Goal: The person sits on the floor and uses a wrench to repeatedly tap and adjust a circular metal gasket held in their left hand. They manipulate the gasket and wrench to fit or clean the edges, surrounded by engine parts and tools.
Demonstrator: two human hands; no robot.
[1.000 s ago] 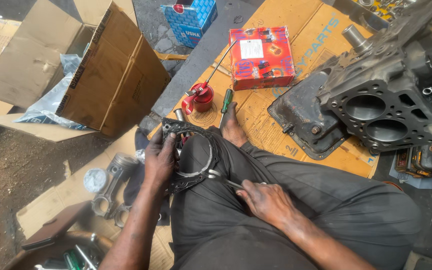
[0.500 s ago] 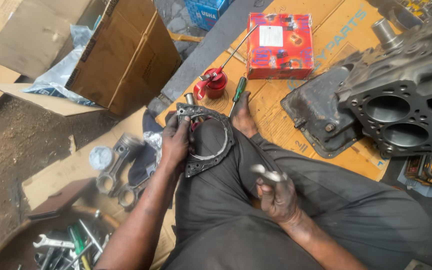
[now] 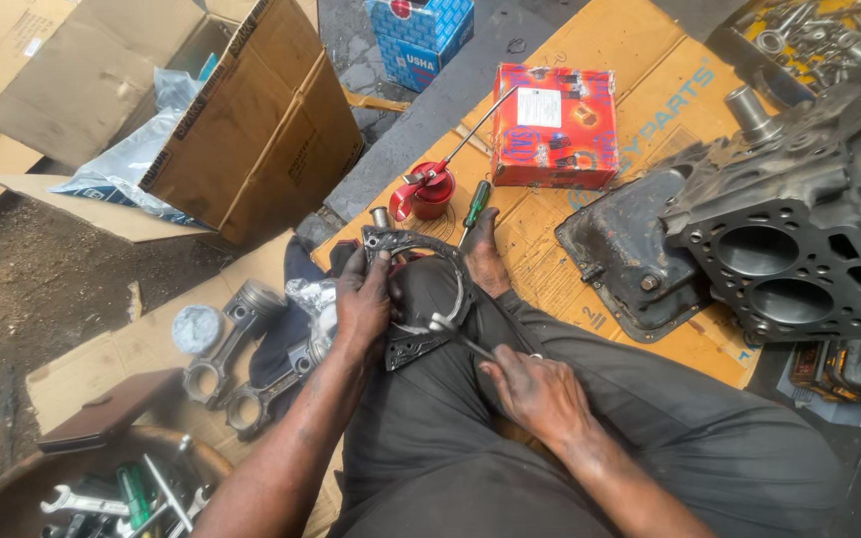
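My left hand (image 3: 363,299) clamps the ring-shaped metal housing (image 3: 416,294) against my knee, fingers curled over its left rim, while my right hand (image 3: 540,394) pinches a thin tool (image 3: 460,337), its tip resting on the lower inner edge of the ring. To do this well, I judge I should keep the housing pressed flat on my leg so it cannot rock, work the tip along the edge at a shallow angle, and keep my left fingers away from where it could slip. Ahead of my knee an oil can (image 3: 429,191) with a long spout stands on orange cardboard, just beside a green-handled screwdriver (image 3: 474,207). Behind them lies a red square box (image 3: 554,127) with a white label, and farther off a blue-and-white carton (image 3: 421,38). A large brown box (image 3: 256,130) lies open to my left. The engine block (image 3: 799,239) sits to my right.
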